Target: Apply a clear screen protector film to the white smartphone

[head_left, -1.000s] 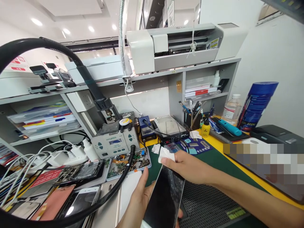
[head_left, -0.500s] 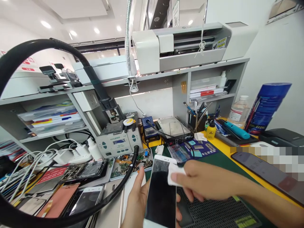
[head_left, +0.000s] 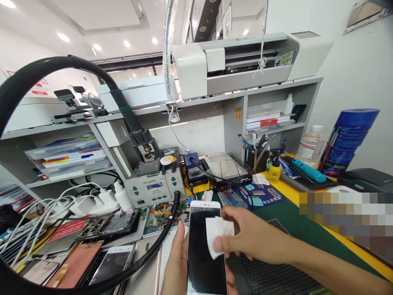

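A white-framed smartphone is held upright at the bottom centre, its dark screen facing me. My left hand grips it from below, thumb along the left edge and fingertips showing past the right edge. Between the thumb and fingers of my right hand is a folded white tissue, which lies against the upper right part of the screen. A black perforated mat lies beneath the right hand, partly covered by the forearm.
A black hose arcs across the left side, from a grey hot-air station. Several phones and a tray of circuit boards lie on the left. Behind stand a yellow bottle, a tool holder and a clear bottle.
My right hand has moved the tissue left and slightly down over the screen. The phone has shifted a little left and stands straighter. The whole view has shifted slightly.
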